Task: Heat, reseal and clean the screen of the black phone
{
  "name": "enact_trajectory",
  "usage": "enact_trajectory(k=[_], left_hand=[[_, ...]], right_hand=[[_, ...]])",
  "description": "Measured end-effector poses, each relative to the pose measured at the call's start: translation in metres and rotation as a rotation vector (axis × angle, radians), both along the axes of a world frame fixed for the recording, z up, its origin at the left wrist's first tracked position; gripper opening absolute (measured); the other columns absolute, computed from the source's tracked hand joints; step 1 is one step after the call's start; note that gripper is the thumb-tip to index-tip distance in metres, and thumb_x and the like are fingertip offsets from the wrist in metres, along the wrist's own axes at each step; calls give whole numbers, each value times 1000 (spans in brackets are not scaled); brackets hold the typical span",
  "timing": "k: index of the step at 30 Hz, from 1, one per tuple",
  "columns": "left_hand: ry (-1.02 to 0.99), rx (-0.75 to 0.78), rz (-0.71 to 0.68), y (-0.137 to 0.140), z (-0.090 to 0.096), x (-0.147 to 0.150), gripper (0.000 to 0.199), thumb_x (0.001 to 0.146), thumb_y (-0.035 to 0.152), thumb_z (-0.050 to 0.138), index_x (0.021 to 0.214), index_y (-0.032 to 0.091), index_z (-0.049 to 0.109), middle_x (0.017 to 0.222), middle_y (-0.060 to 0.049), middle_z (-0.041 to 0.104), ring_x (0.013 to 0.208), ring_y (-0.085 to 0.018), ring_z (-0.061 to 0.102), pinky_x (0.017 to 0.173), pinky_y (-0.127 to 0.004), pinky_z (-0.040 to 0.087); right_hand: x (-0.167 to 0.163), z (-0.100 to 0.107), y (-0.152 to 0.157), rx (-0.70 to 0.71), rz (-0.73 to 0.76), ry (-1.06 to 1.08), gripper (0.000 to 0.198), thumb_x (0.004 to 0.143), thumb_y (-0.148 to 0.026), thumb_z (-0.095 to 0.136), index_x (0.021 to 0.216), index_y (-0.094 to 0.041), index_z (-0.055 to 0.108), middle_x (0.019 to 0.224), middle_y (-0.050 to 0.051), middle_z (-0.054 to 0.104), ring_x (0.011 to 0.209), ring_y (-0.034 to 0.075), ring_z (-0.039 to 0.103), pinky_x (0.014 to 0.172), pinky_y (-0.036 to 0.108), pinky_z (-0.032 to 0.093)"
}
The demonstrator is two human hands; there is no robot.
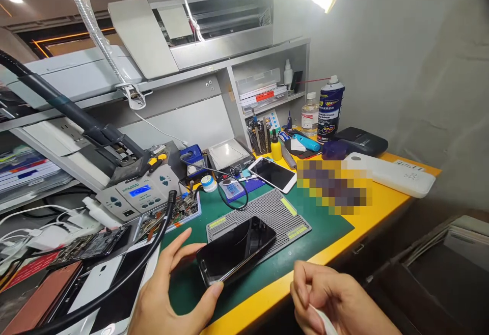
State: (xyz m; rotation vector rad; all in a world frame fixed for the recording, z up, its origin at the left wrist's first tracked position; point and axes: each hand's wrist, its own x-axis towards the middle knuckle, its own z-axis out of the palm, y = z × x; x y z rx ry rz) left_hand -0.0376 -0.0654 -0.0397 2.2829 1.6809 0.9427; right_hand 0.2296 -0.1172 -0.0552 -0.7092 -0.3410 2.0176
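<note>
My left hand [162,294] grips the near left end of a black smartphone [237,251], thumb on the near edge and fingers along the far side. The phone is tilted, its dark glossy screen facing up, over a grey perforated pad [284,223] on the green mat [328,230]. My right hand [332,291] is closed in front of the yellow table edge, apart from the phone. A thin white thing [323,319] shows between its fingers; it is mostly hidden, so I cannot tell its kind.
Beyond the pad lies a white-framed phone [273,173]. A grey soldering station [141,192], a black hose [162,233] and several phones crowd the left. At the back right stand a spray can [330,111] and a clear bottle [309,116]. A white power bank [393,174] lies right.
</note>
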Motion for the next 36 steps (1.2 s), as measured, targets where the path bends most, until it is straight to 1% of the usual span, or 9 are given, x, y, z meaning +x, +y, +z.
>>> enact_trajectory(k=[3,6,8,12,15,20,26,30,36], left_hand=[[-92,10,39,-5,10,17,69,83,49,68,143,27,41,117,-8,72,97,-27,76,86,-44,66],[-127,68,52,-8,15,32,70,82,47,68,143,24,41,116,-10,70,93,-25,75,83,-43,67],[-111,141,34,-11,15,38,73,81,44,70,144,21,40,115,-11,69,91,-25,75,81,-41,67],[-51,272,28,-19,12,48,80,79,41,73,147,18,37,114,-11,67,90,-25,74,77,-38,67],[-61,344,103,-30,6,58,80,78,37,73,146,17,37,116,-13,65,95,-26,72,79,-40,67],[-198,420,243,-47,-12,82,79,76,26,72,145,15,36,122,-16,55,106,-29,66,83,-44,65],[-411,541,385,-42,-38,105,76,79,24,74,146,21,37,123,-14,52,108,-29,62,74,-41,66],[-559,659,432,-37,-50,110,80,71,20,83,143,23,48,121,-10,54,98,-23,65,70,-31,65],[-590,416,217,-55,-72,92,81,75,39,82,146,26,45,117,-13,65,97,-31,71,70,-38,67]], right_hand=[[-8,5,13,-34,164,54,10,68,-24,57,65,-15,61,47,-8,33,35,2,14,35,15,9],[-17,12,23,-98,283,60,28,85,-38,55,86,-13,68,49,-10,29,36,3,12,34,15,9],[-25,19,26,-131,260,38,32,91,-45,56,90,-15,66,52,-10,31,38,3,13,34,15,10],[-38,28,24,-118,143,-42,35,85,-48,69,75,-18,53,55,-11,30,41,2,10,35,15,9],[-43,29,22,-23,126,-138,47,79,-49,75,66,-21,39,54,-12,25,44,3,8,38,18,7],[-42,33,25,173,272,-346,43,85,-46,71,69,-20,42,52,-12,25,45,4,9,42,21,6],[-38,38,37,239,363,-443,35,84,-34,74,73,-19,44,58,-9,40,46,2,18,43,20,8],[-38,35,51,250,425,-428,37,78,-30,77,71,-20,43,52,-11,35,44,3,15,42,20,10],[-16,37,84,304,654,-419,45,74,-26,76,66,-22,33,50,-14,22,43,3,9,40,18,9]])
